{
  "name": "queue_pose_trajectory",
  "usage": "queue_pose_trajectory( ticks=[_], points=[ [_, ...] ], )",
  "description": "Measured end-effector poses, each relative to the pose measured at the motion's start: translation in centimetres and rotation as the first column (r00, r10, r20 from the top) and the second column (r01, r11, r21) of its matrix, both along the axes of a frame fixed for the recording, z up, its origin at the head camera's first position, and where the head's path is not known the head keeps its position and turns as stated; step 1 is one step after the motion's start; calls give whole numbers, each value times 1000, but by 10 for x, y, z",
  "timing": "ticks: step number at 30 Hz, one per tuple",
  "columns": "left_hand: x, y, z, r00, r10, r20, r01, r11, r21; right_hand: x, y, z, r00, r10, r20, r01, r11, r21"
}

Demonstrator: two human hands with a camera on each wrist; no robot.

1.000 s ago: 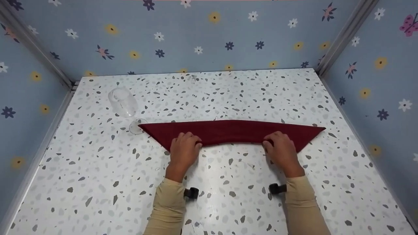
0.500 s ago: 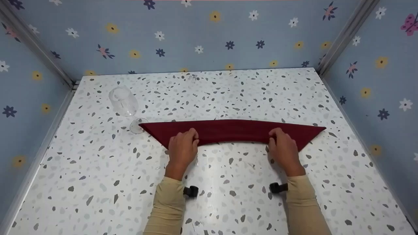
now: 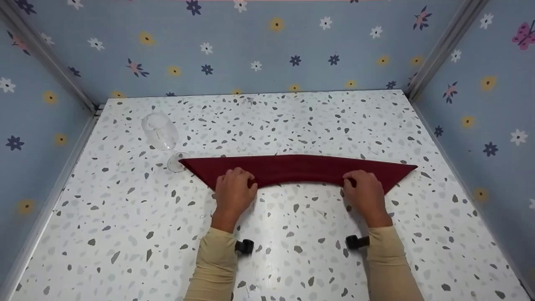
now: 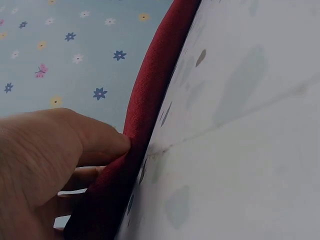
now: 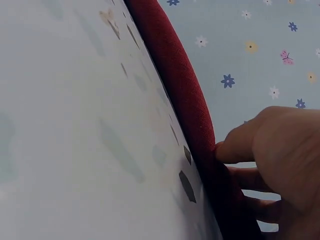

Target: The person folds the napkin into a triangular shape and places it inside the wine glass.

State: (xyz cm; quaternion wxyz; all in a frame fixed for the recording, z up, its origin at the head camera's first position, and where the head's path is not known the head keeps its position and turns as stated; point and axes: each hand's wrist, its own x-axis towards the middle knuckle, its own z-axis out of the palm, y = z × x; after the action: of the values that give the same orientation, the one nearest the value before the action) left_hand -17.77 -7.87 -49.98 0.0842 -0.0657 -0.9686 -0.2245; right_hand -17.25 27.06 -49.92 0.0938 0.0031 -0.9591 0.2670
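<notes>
A dark red cloth napkin (image 3: 299, 168), folded into a long band with pointed ends, stretches across the middle of the table. Its near edge looks rounded and bows slightly away from me at the centre. My left hand (image 3: 235, 193) holds that edge left of centre; in the left wrist view its thumb (image 4: 107, 137) presses on the red roll while the fingers lie behind. Right of centre, my right hand (image 3: 365, 193) grips the same edge, thumb (image 5: 235, 145) against the roll and fingers curled beyond it. The napkin's left tip overlaps the foot of a clear wine glass (image 3: 161, 133).
The white speckled table (image 3: 292, 259) reaches back to a blue flowered wall (image 3: 259, 46). Similar panels stand at left and right, with metal posts in the corners. Black camera mounts (image 3: 246, 246) show at both wrists.
The left fingers reach forward over the napkin, then settle back near its edge. My right hand has shifted slightly rightward. The napkin's outline is nearly the same, and the glass stays put.
</notes>
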Motion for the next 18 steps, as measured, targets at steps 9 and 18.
queue_pose_trajectory(
  ticks=[9, 18],
  points=[
    [1, 1, -1, 1000, -10, -7, 10, 1000, -6, 1, 1, 2, 998, 57, 13, -58, 996, 73],
    [1, 3, 1, 998, 20, -54, -23, 999, -47, -2, 2, -2, 999, 46, -24, -44, 998, 53]
  ],
)
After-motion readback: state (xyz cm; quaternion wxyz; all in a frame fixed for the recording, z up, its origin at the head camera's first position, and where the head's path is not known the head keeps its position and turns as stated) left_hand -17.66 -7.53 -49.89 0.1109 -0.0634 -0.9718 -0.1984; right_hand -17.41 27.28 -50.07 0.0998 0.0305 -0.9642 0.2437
